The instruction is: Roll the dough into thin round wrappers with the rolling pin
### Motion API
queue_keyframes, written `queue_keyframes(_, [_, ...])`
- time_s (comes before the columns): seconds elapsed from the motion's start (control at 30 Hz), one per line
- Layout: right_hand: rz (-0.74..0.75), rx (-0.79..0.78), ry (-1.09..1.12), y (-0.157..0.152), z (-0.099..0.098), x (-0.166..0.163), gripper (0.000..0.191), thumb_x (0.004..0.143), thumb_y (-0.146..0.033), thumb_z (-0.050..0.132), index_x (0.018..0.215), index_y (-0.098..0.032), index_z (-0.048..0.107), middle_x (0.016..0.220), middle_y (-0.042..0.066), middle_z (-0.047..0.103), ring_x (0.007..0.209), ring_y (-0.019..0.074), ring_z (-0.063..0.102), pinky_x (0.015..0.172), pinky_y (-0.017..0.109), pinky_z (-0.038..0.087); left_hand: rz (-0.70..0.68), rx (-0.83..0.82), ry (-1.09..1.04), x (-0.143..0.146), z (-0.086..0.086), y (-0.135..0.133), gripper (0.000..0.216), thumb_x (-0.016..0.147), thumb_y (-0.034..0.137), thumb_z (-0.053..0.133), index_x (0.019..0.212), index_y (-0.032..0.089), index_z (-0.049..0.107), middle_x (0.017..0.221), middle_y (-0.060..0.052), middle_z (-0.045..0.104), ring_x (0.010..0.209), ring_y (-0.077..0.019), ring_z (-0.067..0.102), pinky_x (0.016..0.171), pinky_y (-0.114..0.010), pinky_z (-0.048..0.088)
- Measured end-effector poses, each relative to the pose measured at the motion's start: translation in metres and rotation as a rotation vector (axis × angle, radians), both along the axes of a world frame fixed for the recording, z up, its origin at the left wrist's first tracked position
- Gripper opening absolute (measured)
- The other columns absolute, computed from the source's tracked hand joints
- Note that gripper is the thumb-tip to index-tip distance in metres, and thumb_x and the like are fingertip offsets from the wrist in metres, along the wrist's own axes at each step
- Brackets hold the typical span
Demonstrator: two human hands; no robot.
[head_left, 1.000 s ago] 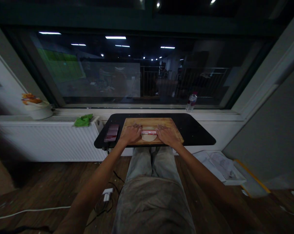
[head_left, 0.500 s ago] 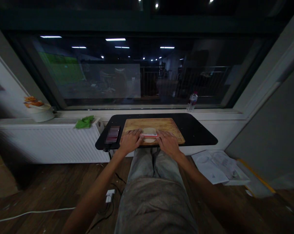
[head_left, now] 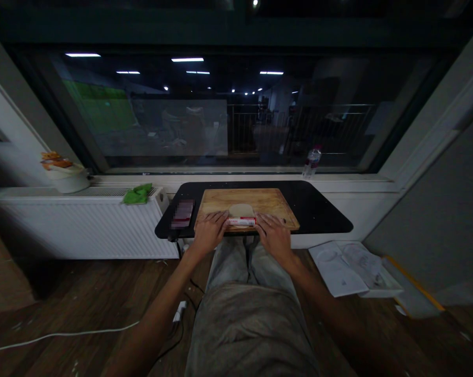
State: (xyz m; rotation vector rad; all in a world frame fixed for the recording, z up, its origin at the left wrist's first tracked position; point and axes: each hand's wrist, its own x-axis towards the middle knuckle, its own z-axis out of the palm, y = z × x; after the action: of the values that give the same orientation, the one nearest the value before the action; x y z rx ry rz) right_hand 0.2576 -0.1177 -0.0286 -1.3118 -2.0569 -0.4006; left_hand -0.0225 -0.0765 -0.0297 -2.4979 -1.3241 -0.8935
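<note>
A wooden cutting board (head_left: 276,201) lies on a small black table (head_left: 318,209) in front of me. A pale flat round of dough (head_left: 241,210) rests on the board. Across its near edge lies a rolling pin with a red and white label (head_left: 241,222). My left hand (head_left: 210,230) lies flat on the pin's left end, fingers stretched out. My right hand (head_left: 274,233) lies flat on the right end in the same way.
A phone (head_left: 182,213) lies on the table left of the board. A green cloth (head_left: 137,194) and a white bowl (head_left: 67,178) sit on the radiator shelf. A water bottle (head_left: 312,162) stands on the sill. Papers (head_left: 350,267) lie on the floor at right.
Both hands have drawn the rolling pin back toward me, from the middle of the dough to its near edge. More of the dough now shows beyond the pin.
</note>
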Motion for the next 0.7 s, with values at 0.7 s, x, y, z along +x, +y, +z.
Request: queue_keyframes(0.7, [0.082, -0.085, -0.016, 0.016, 0.011, 0.009, 0.039, 0.115, -0.028, 0.061, 0.15, -0.022, 0.076, 0.15, 0.012, 0.077, 0.142, 0.0297, 0.072, 0.126, 0.05, 0.053, 0.032, -0.012, -0.078, 0.001, -0.007, 0.005, 0.035, 0.116, 0.035, 0.056, 0.14, 0.024, 0.079, 0.141, -0.012, 0.081, 0.128, -0.0303, 0.077, 0.115, -0.049, 0.059])
